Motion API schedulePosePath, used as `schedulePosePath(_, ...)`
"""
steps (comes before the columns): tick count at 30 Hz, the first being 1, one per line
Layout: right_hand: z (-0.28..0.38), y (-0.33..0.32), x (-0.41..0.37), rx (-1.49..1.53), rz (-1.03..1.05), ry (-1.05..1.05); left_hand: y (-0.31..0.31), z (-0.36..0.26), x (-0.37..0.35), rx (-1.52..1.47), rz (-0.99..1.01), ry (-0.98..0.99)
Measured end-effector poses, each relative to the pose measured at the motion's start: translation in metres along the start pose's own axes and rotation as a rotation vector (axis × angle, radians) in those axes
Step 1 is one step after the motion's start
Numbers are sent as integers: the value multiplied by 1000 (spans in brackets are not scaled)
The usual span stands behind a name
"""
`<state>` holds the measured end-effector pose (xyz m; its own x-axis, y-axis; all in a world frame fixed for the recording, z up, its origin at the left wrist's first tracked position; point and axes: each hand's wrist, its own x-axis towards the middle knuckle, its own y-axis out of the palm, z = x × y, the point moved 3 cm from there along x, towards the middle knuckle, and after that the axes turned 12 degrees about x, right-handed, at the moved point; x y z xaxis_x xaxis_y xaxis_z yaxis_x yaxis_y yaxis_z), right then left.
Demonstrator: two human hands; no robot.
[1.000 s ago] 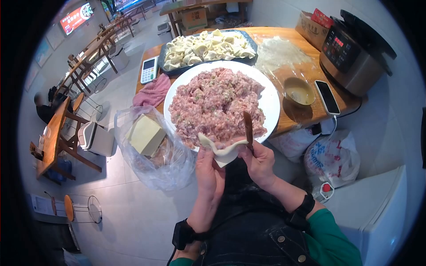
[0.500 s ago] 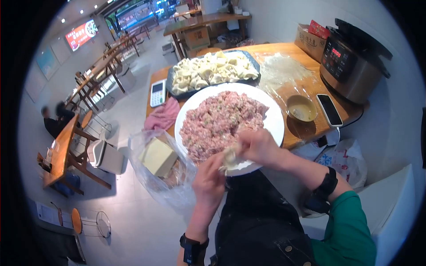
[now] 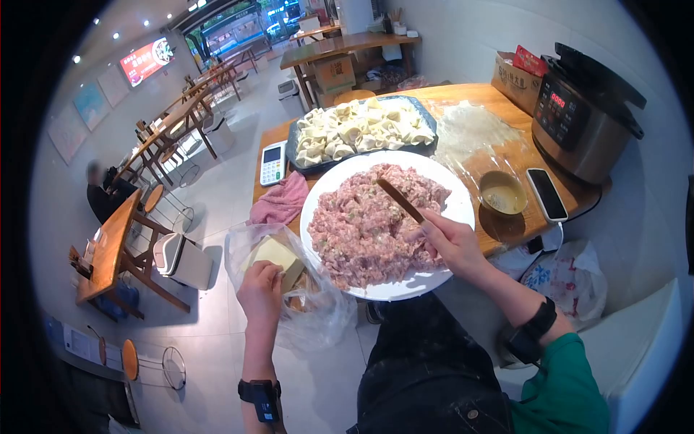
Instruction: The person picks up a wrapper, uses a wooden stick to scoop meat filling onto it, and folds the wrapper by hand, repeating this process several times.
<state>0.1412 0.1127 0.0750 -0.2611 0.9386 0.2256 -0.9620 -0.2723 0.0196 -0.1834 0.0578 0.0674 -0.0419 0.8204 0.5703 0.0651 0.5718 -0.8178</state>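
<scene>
My left hand (image 3: 262, 289) has its fingers bent together at the near edge of a stack of pale square dough wrappers (image 3: 283, 254), which sits in a clear plastic bag (image 3: 325, 312). My right hand (image 3: 454, 244) is closed around a flat wooden stick (image 3: 400, 200), whose far end lies over the minced meat (image 3: 354, 228). That pinkish meat with green bits is heaped on a large white plate (image 3: 463, 210). Behind the plate, a dark tray (image 3: 303, 168) is piled with folded wontons (image 3: 361, 129).
A small bowl (image 3: 502, 194), a phone (image 3: 547, 195) on a cable and a floury patch (image 3: 473, 130) lie to the right. An electric cooker (image 3: 582, 119) stands behind them. At left are a card terminal (image 3: 273, 163) and a pink cloth (image 3: 280, 200). A person (image 3: 105, 195) sits far left.
My hands, together on a piece of dough over the plate's near edge before, are now apart. The left has moved to the wrapper stack; the right, over the meat, now shows the wooden stick.
</scene>
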Motion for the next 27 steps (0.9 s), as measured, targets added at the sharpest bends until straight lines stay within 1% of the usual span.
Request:
schedulePosePath(1,-6,-4,-10,62,8,38,0,2,3,-3,6,-3)
schedulePosePath(3,-6,-14,-29,42,22,27,2,6,7,-36,79,-38)
schedulePosePath(5,-7,-23,-46,-70,14,63,5,10,9,-26,118,-78)
schedulePosePath(7,-8,-27,-57,-82,37,62,9,10,12,42,95,-3)
schedulePosePath(8,-8,-29,-62,-101,27,50,9,11,13,61,104,-29)
schedulePosePath(10,-13,-32,-70,-118,57,69,10,6,17,169,128,28)
schedulePosePath(11,-14,-33,-73,-147,55,78,12,7,17,183,132,18)
schedulePosePath(13,-10,-31,-78,-146,63,105,16,4,19,261,123,109)
schedulePosePath(14,-11,-32,-81,-141,70,110,17,5,19,257,170,103)
schedulePosePath(15,-11,-33,-84,-136,74,116,17,7,19,258,173,107)
schedulePosePath(17,-11,-39,-88,-158,85,122,22,29,19,31,217,-232)
schedulePosePath(19,-15,-46,-91,-189,79,139,31,68,20,-201,54,-269)
schedulePosePath(21,-14,-53,-94,-481,160,-248,32,86,10,-946,-81,-615)
schedulePosePath(23,-3,-55,-98,-572,129,-199,18,74,8,-1566,11,-739)
schedulePosePath(25,5,-52,-100,-874,148,-409,5,47,-6,-1817,-20,-872)
schedulePosePath(26,7,-53,-100,-890,138,-395,-1,33,-15,-1831,1,-874)
schedulePosePath(27,9,-52,-99,-961,117,-438,-7,13,-25,-2012,101,-795)
